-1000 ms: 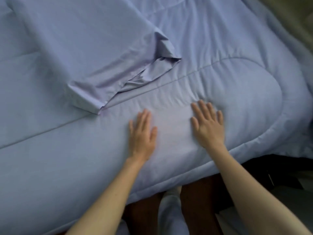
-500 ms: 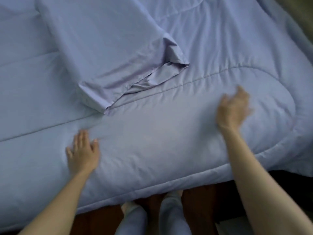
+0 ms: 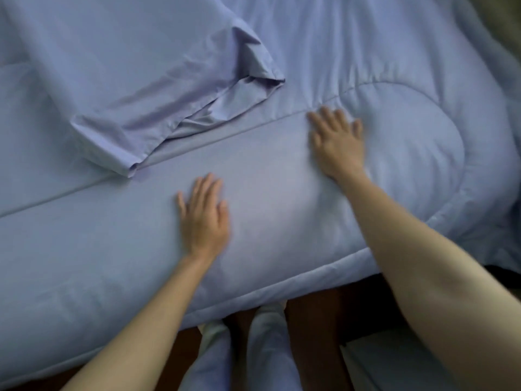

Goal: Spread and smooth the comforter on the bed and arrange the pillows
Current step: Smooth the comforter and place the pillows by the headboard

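A light blue quilted comforter [image 3: 282,198] covers the bed and hangs over its near edge. A pillow [image 3: 135,74] in a matching blue case lies on it at the upper left, its open end crumpled toward the middle. My left hand [image 3: 204,218] rests flat on the comforter near the front edge, fingers slightly apart. My right hand [image 3: 335,142] lies flat farther back and to the right, beside a curved stitched seam, with fingers spread. Neither hand holds anything.
Below the bed's edge I see my legs [image 3: 253,348] in light trousers on a dark wooden floor [image 3: 313,320]. A pale surface [image 3: 394,365] sits at the bottom right. The comforter's rounded corner [image 3: 479,193] drops off at the right.
Half a second ago my hands were swept wide apart. Both have come back toward the middle, the left moving right and the right moving left, flat on the comforter.
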A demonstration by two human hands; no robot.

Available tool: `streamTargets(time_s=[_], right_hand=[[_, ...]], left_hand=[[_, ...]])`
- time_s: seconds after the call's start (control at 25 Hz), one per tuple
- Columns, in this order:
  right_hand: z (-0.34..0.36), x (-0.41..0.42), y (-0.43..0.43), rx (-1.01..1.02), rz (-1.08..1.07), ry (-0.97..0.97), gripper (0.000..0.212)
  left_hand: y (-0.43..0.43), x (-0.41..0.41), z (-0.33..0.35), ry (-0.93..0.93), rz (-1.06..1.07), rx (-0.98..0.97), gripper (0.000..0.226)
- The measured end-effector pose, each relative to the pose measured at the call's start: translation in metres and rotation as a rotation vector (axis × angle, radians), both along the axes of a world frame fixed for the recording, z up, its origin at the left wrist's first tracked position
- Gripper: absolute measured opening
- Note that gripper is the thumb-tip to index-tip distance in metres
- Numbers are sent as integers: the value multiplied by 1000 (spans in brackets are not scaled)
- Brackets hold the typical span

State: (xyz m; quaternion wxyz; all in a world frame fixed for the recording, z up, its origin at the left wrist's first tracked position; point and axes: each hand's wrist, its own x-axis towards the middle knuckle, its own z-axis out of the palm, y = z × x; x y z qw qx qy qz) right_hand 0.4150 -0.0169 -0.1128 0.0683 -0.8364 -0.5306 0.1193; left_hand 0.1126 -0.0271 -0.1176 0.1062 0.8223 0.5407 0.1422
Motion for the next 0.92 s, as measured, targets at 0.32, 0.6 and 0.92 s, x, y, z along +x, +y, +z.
streamTargets(time_s=[0.32, 0.6, 0.92], right_hand=[[-13, 149, -162, 87, -794, 114, 59], [16, 165, -199, 365, -1079, 205, 48], [25, 187, -3, -15, -233, -35, 56]], left_hand=[[26, 146, -11, 203, -198, -29, 63], [25, 145, -19, 162, -174, 55, 60], [26, 141, -24, 79, -170, 130, 58]])
